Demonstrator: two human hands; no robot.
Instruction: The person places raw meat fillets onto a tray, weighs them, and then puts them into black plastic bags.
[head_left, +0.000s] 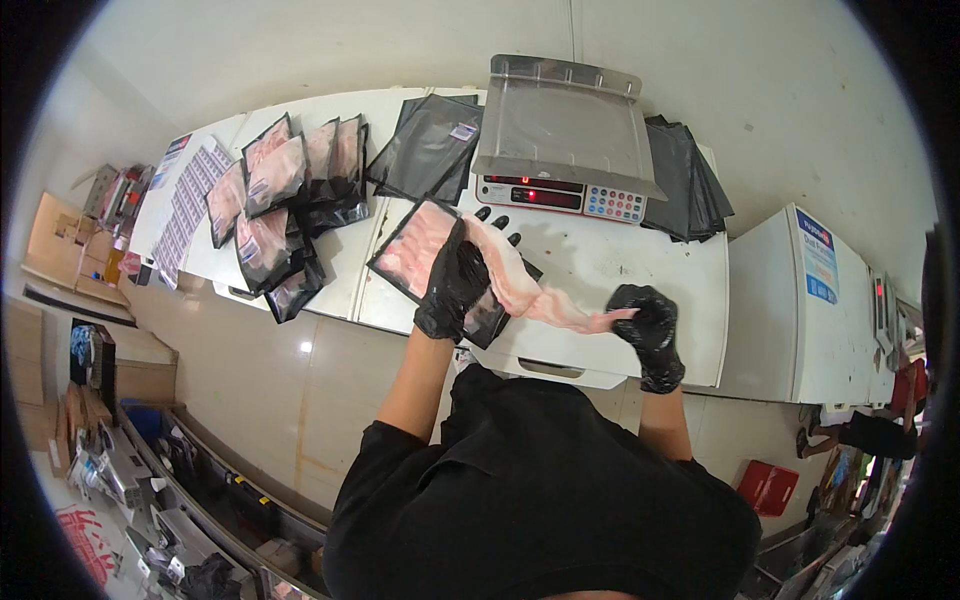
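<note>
A long strip of pale pink, fatty raw meat (517, 281) stretches between my two black-gloved hands. My left hand (456, 281) grips its broad upper part, with the fingers partly behind the meat. The thin right end is pinched in my right hand (645, 322), just above the white freezer top (585, 274). Beside and partly under my left hand lies a black-edged clear pouch (416, 247) filled with sliced meat. A dark part of a pouch (487, 319) shows below the strip; whether it belongs to the same pouch I cannot tell.
A digital scale (566, 127) with a steel tray and lit red display stands behind my hands. Flat black pouches lie left (431, 146) and right (682, 180) of it. Filled meat pouches (277, 180) are heaped at left, near a sheet of labels (191, 199). Another person (874, 431) is far right.
</note>
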